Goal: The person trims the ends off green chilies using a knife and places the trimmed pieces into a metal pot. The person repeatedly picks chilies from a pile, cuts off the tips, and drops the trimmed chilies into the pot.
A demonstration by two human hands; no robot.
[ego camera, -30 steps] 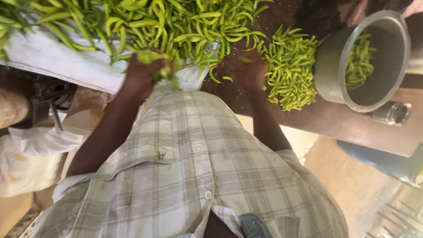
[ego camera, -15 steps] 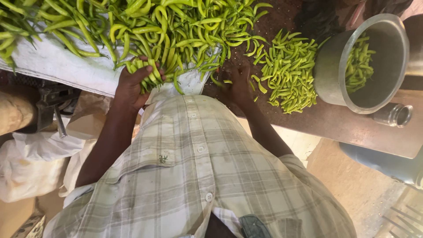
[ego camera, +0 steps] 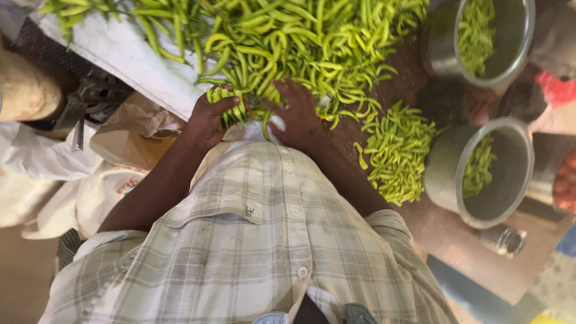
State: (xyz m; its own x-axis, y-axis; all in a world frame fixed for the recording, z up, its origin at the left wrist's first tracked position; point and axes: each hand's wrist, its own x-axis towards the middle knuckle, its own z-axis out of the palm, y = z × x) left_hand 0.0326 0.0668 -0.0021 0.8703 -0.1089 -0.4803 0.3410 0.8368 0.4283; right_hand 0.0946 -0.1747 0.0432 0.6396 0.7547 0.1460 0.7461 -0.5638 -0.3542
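A big heap of long green chillies [ego camera: 288, 42] lies on a white sack cloth [ego camera: 120, 54] in front of me. My left hand [ego camera: 207, 120] is closed around a small bunch of chillies [ego camera: 227, 103] at the heap's near edge. Close beside it, my right hand [ego camera: 297, 117] lies fingers apart on the heap and touches the chillies; I see nothing gripped in it. My checked shirt [ego camera: 258, 252] fills the lower part of the view.
A smaller pile of short chilli pieces [ego camera: 399, 150] sits on the brown table [ego camera: 444, 234] to the right. Two steel pots [ego camera: 480, 36] [ego camera: 480, 174] behind it hold chillies. A small glass [ego camera: 504, 240] stands near the table edge. Brown paper [ego camera: 129, 135] and white bags [ego camera: 36, 156] lie at the left.
My left hand has gathered a bunch of chillies and now grips it. My right hand has moved left from the small pile onto the big heap. The view has shifted.
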